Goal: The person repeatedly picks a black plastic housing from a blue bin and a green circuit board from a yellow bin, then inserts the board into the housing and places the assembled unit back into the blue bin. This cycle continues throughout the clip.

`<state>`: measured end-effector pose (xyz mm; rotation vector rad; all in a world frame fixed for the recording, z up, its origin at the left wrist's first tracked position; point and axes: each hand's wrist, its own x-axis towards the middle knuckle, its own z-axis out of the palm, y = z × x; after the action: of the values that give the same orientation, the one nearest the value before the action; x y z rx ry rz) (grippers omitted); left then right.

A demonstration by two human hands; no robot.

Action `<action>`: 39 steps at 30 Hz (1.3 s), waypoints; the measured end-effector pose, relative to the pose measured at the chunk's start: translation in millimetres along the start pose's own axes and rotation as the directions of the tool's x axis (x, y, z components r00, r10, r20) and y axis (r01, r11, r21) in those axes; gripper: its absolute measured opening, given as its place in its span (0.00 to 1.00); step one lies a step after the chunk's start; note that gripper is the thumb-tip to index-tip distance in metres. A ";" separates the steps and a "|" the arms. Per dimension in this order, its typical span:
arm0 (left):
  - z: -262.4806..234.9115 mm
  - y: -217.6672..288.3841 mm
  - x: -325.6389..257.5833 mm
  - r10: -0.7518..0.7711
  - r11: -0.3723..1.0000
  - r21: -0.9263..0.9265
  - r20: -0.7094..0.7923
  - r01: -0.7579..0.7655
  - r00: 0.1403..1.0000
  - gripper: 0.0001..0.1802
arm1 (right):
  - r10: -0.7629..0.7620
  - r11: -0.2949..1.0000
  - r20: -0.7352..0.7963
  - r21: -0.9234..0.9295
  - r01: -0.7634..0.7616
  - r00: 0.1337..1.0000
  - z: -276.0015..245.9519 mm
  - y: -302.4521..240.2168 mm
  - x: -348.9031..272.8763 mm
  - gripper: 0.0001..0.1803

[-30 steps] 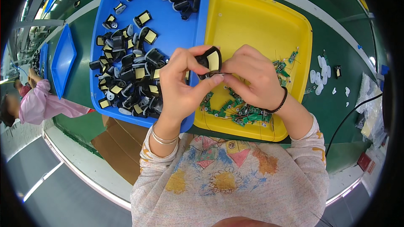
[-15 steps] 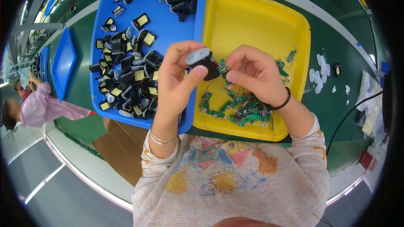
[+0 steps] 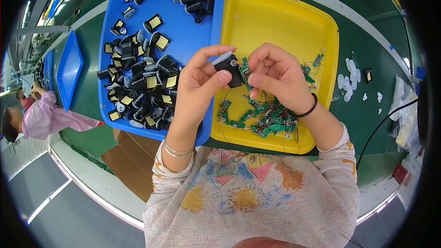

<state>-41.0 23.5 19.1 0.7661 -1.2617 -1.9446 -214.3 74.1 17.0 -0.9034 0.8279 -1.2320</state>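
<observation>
My left hand (image 3: 200, 81) grips a black plastic housing (image 3: 235, 79) with a grey round cap, thumb on its near side and fingers behind. Close against its right side is a small green circuit board (image 3: 245, 70), pinched between the thumb and fingers of my right hand (image 3: 279, 79). Whether the board touches the housing I cannot tell. Both hands are above the border of a blue tray (image 3: 186, 32) and a yellow tray (image 3: 275, 14). Similar black housings (image 3: 138, 76) with pale yellow pads fill the blue tray; several green circuit boards with thin wires (image 3: 275, 121) lie in the yellow one.
White oval discs (image 3: 352, 76) and a small black part (image 3: 368, 75) lie on the green table right of the yellow tray. Clear plastic bags (image 3: 404, 115) and a black cable (image 3: 383, 126) are farther right. Another blue tray (image 3: 70, 71) and a person in pink (image 3: 46, 115) are at left.
My left hand has turned the black housing, so its cap now shows more edge-on. The housing and circuit board are slightly farther right, and my right hand has shifted a little upward.
</observation>
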 end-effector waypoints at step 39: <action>3.3 -7.0 3.8 0.402 0.700 0.567 0.188 -0.434 0.896 0.24 | -0.485 0.436 0.142 -0.816 0.379 0.863 6.4 1.5 -5.5 0.05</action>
<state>-47.4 24.2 13.4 0.6396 -1.9332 -1.1917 -208.7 80.4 18.5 -1.9499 1.3814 -1.3286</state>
